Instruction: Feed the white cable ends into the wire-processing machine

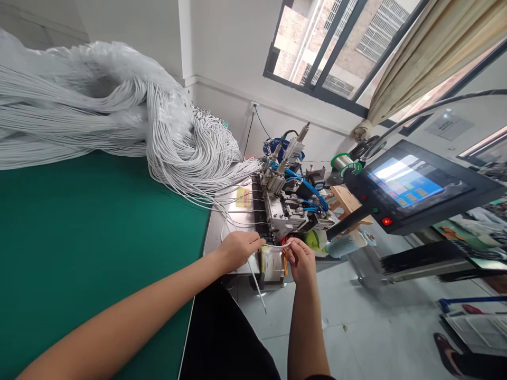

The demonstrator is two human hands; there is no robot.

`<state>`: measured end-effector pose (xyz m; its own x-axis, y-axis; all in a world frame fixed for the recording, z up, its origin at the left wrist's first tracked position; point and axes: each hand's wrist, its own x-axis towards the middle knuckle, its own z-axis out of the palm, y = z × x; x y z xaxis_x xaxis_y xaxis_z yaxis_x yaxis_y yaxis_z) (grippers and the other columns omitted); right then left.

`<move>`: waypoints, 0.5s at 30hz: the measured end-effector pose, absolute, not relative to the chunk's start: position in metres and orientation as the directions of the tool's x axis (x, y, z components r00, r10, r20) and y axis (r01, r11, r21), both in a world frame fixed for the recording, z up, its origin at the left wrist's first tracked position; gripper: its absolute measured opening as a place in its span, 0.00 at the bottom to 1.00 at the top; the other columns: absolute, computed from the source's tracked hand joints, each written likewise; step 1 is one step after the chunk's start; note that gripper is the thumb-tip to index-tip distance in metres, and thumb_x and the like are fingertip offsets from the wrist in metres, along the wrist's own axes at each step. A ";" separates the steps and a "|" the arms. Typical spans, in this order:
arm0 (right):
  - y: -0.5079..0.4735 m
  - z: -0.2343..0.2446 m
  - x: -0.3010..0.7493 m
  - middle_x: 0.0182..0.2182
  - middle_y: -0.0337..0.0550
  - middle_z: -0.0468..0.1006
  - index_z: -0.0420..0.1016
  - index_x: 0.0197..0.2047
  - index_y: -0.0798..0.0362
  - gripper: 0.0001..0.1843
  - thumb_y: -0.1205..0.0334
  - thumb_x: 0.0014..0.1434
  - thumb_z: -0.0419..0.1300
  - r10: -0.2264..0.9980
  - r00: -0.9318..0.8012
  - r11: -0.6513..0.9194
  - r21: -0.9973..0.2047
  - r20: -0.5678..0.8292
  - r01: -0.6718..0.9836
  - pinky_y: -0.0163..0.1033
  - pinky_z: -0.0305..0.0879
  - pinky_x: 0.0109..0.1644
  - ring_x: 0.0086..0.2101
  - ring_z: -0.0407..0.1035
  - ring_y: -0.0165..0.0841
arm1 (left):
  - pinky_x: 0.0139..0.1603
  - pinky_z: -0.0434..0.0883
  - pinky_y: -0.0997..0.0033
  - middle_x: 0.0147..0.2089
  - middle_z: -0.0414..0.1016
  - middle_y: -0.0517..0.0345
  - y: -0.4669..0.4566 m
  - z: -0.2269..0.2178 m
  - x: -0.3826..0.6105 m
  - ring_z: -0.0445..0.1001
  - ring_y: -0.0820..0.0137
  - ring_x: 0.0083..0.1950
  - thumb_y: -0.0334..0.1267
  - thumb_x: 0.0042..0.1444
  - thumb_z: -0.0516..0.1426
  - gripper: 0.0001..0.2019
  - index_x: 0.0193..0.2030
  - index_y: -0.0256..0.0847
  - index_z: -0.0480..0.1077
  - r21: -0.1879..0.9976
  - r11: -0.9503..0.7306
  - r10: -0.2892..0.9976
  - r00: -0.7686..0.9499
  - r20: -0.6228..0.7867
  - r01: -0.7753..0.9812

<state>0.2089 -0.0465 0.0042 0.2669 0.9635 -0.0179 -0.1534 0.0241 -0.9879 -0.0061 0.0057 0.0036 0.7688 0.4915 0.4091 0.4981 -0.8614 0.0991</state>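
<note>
Between my two hands runs a thin white cable (275,245), stretched nearly level at the front of a small bench machine (283,198). My left hand (240,249) pinches the cable near the machine's black slotted holder (259,200). At the other side, my right hand (301,258) has the cable's end between thumb and fingertips. A loose cable end (257,287) hangs below my left hand, over the table edge. Several more white cables lie across the metal plate (224,211) and into the black holder.
A large bundle of white cables (190,137), partly in clear plastic, rests on the green table (99,237). Right of the machine stand a touchscreen (412,182) on an arm, a solder wire spool (344,163) and a greenish container (316,240). Another person's shoe (446,353) shows at lower right.
</note>
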 end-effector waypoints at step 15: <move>-0.025 -0.011 0.221 0.20 0.35 0.63 0.69 0.28 0.54 0.17 0.49 0.58 0.56 0.983 0.135 0.045 -0.872 0.125 0.487 0.33 0.52 0.27 0.24 0.56 0.28 | 0.43 0.60 0.62 0.32 0.71 0.55 0.007 0.002 -0.003 0.69 0.66 0.35 0.25 0.51 0.52 0.18 0.47 0.41 0.72 0.111 -0.765 0.599 0.637 0.485 0.635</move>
<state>0.2214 -0.0253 -0.0110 0.1347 0.9829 0.1254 0.4866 0.0446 -0.8725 -0.0033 0.0068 0.0018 0.6373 0.5991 0.4848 0.6347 -0.7648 0.1108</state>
